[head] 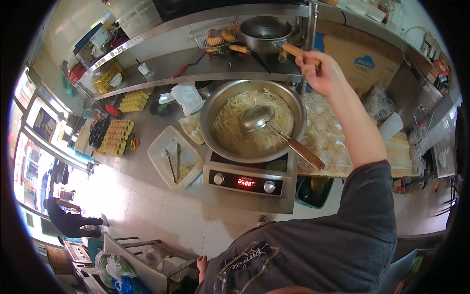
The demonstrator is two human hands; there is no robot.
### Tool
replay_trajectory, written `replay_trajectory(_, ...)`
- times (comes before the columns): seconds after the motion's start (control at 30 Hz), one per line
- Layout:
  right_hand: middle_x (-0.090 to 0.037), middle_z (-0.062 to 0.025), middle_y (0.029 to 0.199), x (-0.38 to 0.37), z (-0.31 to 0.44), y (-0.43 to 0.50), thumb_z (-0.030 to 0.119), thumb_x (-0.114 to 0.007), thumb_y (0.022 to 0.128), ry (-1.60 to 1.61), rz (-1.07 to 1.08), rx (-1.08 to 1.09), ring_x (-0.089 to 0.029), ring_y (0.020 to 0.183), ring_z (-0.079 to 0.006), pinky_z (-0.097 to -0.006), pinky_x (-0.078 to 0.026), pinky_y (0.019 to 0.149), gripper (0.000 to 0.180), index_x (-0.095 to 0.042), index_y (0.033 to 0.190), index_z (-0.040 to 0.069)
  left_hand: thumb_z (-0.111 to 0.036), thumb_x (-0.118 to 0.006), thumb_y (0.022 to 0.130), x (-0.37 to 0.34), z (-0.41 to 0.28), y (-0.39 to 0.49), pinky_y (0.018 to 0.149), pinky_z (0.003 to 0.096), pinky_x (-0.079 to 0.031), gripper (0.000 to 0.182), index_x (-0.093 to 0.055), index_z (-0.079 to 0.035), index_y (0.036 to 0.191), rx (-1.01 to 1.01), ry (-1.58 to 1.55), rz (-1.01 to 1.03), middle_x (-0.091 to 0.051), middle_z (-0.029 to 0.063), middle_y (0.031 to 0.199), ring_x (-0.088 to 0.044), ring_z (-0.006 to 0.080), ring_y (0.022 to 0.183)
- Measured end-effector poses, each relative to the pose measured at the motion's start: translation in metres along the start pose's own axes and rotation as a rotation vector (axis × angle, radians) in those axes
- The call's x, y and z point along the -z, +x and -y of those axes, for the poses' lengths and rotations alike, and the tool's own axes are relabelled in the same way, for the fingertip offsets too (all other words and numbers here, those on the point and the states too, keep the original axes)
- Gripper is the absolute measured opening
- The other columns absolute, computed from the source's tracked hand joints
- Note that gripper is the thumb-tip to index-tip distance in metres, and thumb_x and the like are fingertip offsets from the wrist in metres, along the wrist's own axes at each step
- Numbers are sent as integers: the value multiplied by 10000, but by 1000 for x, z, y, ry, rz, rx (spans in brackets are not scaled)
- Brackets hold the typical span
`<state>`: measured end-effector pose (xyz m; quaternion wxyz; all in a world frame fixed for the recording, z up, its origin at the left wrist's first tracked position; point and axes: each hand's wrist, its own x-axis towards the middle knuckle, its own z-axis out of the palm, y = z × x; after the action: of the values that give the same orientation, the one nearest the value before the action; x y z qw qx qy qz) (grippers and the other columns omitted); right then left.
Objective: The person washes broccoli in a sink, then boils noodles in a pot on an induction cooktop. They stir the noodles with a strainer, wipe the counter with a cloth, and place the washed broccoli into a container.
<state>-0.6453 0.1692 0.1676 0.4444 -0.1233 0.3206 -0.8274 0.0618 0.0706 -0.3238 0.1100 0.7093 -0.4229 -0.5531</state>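
My right hand (322, 70) grips the wooden handle (293, 49) of a metal saucepan (266, 31) on the shelf above the counter. Low in the view, my left hand (202, 263) hangs beside my body near a metal rack; its fingers look curled, and I cannot tell whether it holds anything. Before me a wide steel basin (207, 125) of bean sprouts (235, 136) in liquid stands on an induction cooker (242, 182) with a lit red display. A perforated metal strainer (257, 118) rests on the sprouts, its wooden handle over the basin's rim.
A plastic tub (156, 149) with tongs (178, 158) stands left of the cooker. Farther left are egg trays (115, 137) and scissors (134, 143). The shelf holds a wire basket (216, 35) and a red-handled tool (180, 71). Plastic cups (323, 126) stand right. Another person (69, 220) bends at far left.
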Motion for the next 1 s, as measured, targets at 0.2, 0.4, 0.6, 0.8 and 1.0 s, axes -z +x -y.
replay_trajectory(0.2, -544, -87, 834, 50, -66, -188, 138, -558, 822, -98, 99, 41, -420, 533, -79, -187, -334, 405, 297, -465, 1061, -11, -189, -603, 835, -28, 19, -15, 438, 295, -400, 296, -501, -43, 1071, -139, 27, 257, -525, 31, 740, -518, 152, 571)
replay_trajectory(0.4, -504, -19, 763, 115, -117, -369, 284, -619, 811, -273, -117, 177, -354, 507, -77, -210, -302, 425, 610, -383, 1288, -14, -199, -606, 828, -56, 106, -9, 490, 308, -419, 263, -543, -27, 1016, -144, 371, 489, -561, 48, 753, -536, 162, 616)
replay_trajectory(0.6, -525, -1, 741, 188, -124, -499, 275, -531, 882, 17, -341, 146, -386, 525, -79, -222, -338, 475, 350, -512, 1159, 61, -210, -608, 820, -78, 143, -2, 541, 321, -438, 245, -586, -11, 961, -154, 615, 582, -596, 65, 766, -554, 172, 660)
replay_trajectory(0.8, -507, 17, 706, 292, -77, -550, 263, -541, 884, 28, -782, 339, -386, 515, -61, -189, -329, 455, 196, -508, 1007, 113, -220, -611, 812, -122, 142, -1, 592, 334, -456, 244, -628, 5, 907, -196, 570, 521, -632, 82, 779, -572, 183, 704)
replay_trajectory(1.0, -539, 13, 713, 459, 32, -553, 251, -543, 883, 45, -984, 431, -411, 496, -66, -194, -340, 407, 123, -511, 896, 132, -228, -612, 811, -209, 138, -54, 623, 333, -466, 265, -650, 17, 905, -275, 538, 301, -655, 94, 808, -578, 179, 733)
